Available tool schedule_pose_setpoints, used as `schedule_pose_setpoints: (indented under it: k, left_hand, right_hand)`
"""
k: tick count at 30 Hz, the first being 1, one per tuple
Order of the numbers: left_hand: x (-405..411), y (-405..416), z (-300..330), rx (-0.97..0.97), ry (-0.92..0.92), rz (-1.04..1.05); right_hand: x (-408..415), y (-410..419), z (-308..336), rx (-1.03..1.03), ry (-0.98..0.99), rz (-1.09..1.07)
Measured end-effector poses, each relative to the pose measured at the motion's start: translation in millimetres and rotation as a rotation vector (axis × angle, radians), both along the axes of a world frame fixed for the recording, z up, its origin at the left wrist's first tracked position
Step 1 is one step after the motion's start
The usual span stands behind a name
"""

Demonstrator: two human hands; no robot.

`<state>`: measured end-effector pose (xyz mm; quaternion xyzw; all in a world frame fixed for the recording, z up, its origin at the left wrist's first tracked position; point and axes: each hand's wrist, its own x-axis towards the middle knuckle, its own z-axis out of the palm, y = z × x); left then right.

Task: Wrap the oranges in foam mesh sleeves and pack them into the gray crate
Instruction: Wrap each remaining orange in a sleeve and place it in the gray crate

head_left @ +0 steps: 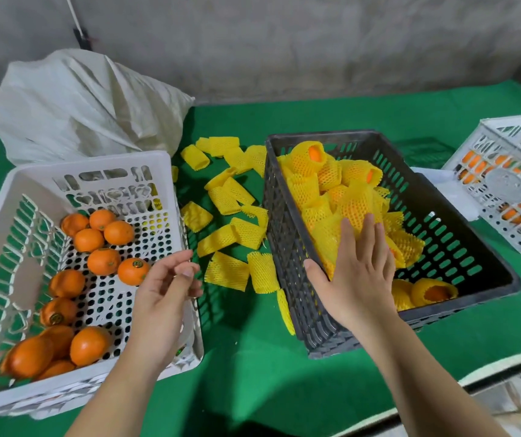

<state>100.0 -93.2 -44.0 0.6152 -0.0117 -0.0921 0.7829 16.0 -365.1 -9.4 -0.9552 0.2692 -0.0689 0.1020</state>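
While the right hand (358, 275) lies flat with straight fingers on the wrapped oranges (341, 197) piled in the gray crate (284, 216), the left hand (164, 291) hovers loosely curled, holding nothing; about 13 bare oranges (101, 241) wait in the white crate (10, 197), empty sleeves (230, 234) between.

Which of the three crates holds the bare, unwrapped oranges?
The large white plastic crate at the left, by the left hand. The dark gray crate holds oranges in yellow foam mesh; the far-right white crate's contents show only through its slots.
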Motion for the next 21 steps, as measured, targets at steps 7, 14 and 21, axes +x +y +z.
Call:
schedule_pose_setpoints:
  k: [7, 14, 21]
  left_hand:
    - [43.3, 60.1, -3.1, 0.734, -0.100, -0.109]
    - [100.0, 59.4, -24.2, 1.510, 0.006, -0.824]
    - [138.4, 70.2, -77.8, 1.720, 0.048, -0.571]
  right_hand:
    - [8.2, 35.7, -4.4, -0.232, 0.023, 0.397]
    - [98.6, 83.2, -20.5, -0.098, 0.790, 0.651]
    - [145.7, 75.0, -94.5, -0.255, 1.272, 0.523]
